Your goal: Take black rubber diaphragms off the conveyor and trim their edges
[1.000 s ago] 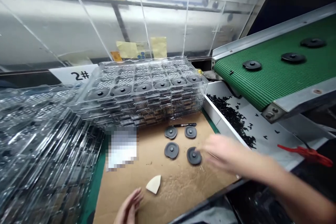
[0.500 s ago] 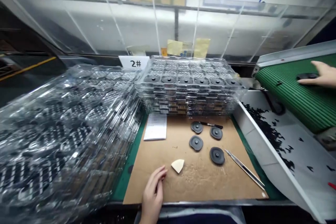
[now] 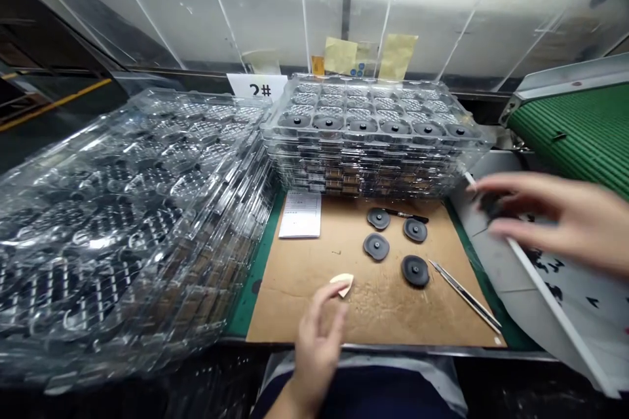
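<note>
My right hand (image 3: 570, 216), blurred by motion, grips a black round part (image 3: 491, 204) between thumb and fingers above the edge of the white tray. My left hand (image 3: 317, 344) is at the board's front with thumb and index finger apart. Its index fingertip overlaps a cream wedge-shaped pad (image 3: 344, 280); whether it touches the pad I cannot tell. On the brown board (image 3: 304, 304) lie several black discs, each with a small central stub, among them a front right disc (image 3: 415, 271) and a left disc (image 3: 376, 246).
Tweezers (image 3: 464, 294) and a dark pen-like tool (image 3: 405, 215) lie on the board, with a paper slip (image 3: 300, 215). Clear trays are stacked left (image 3: 122, 209) and behind (image 3: 368, 150), the latter holding discs. At right are the white tray (image 3: 501, 262) and green conveyor (image 3: 580, 124).
My right hand has come from the conveyor toward the board, carrying the black part. My left hand has moved right to the cream pad. The camera view has tilted down.
</note>
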Demonstrator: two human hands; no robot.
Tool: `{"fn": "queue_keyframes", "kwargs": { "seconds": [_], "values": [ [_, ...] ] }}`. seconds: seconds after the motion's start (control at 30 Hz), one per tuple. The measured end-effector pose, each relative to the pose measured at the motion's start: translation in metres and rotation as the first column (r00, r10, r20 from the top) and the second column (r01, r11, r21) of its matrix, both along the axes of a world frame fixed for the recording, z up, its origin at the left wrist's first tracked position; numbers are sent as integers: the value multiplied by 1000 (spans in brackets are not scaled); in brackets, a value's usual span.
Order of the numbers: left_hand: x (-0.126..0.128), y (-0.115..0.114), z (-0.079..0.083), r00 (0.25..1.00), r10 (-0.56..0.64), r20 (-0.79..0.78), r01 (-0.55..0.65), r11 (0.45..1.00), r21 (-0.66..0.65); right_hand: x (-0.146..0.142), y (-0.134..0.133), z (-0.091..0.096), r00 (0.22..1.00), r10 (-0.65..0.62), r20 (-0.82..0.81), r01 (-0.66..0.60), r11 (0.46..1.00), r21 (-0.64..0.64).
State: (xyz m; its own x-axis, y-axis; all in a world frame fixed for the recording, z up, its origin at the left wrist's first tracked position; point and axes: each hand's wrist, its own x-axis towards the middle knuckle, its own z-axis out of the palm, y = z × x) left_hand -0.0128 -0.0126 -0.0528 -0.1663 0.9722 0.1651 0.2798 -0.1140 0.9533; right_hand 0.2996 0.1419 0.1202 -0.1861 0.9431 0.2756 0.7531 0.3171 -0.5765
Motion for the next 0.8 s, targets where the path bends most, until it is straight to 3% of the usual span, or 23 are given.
{"fn": "queue_keyframes", "kwargs": {
  "seconds": [0.03,0.1,0.17,0.27,0.37,0.47,0.53,0.67,0.8],
  "values": [
    [7,-1,7,991,-117,-62,126,981,150,-24,-28,-22,981,189,-33,-192,969,-154],
    [19,0,16,931,-287,-224,355,853,382,-59,-75,-68,905,328,-269,-409,843,-349],
    [25,2,20,855,-377,-358,509,746,430,-79,-109,-110,822,226,-523,-491,747,-449],
    [25,4,19,751,-505,-425,643,705,298,-91,-143,-152,699,-73,-711,-462,713,-527],
    [20,3,14,701,-571,-427,689,698,197,-102,-162,-164,605,-334,-723,-379,678,-630],
    [13,1,9,705,-556,-441,676,714,182,-115,-167,-163,574,-476,-666,-345,597,-724],
    [8,0,6,718,-544,-434,659,732,173,-123,-164,-163,600,-465,-651,-377,554,-742],
    [-4,1,4,759,-526,-385,615,773,155,-136,-152,-167,658,-343,-671,-452,533,-716],
    [-16,0,2,768,-534,-354,592,802,75,-149,-147,-170,673,-349,-652,-456,497,-738]
  ]
}}
